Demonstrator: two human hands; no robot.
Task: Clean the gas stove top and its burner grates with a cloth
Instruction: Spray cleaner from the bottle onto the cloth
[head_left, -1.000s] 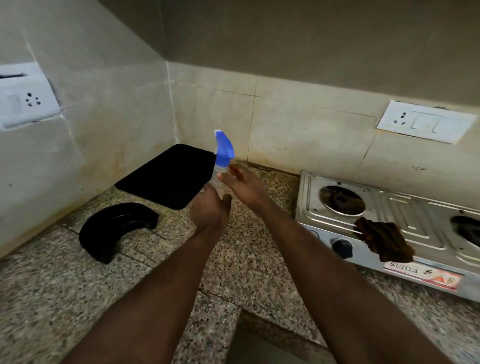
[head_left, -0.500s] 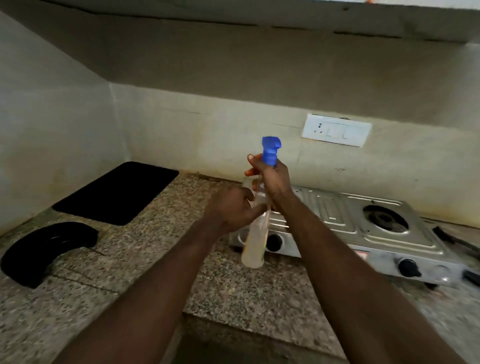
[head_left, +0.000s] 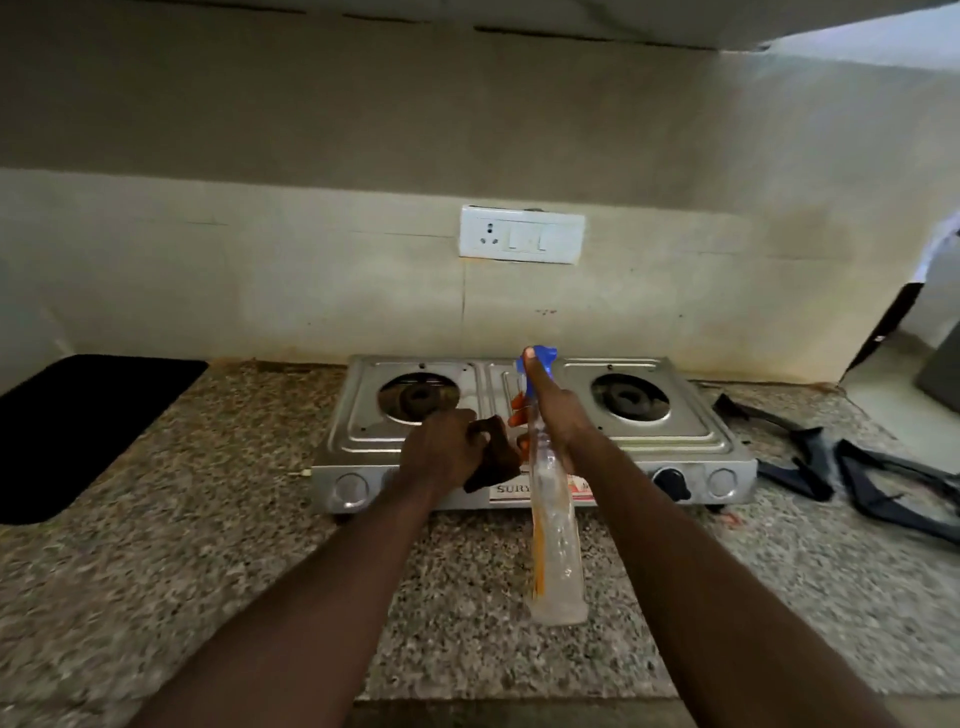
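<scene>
A steel two-burner gas stove (head_left: 691, 436) stands against the back wall with both burners bare. My right hand (head_left: 558, 415) grips a clear spray bottle (head_left: 553, 530) with a blue nozzle, held tilted over the stove's middle, one finger up on the nozzle. My left hand (head_left: 441, 454) is closed on a dark brown cloth (head_left: 496, 460) at the stove's front edge. Two black burner grates (head_left: 878, 475) lie on the counter to the right of the stove.
The speckled granite counter (head_left: 218, 519) runs left and right. A black mat (head_left: 78, 431) lies at the far left. A white switch plate (head_left: 521, 235) sits on the wall above the stove. A dark appliance edge (head_left: 883, 332) stands at the far right.
The view has swung right, from the counter corner to the stove. My left hand left the bottle and took the cloth. My right hand carried the bottle over the stove.
</scene>
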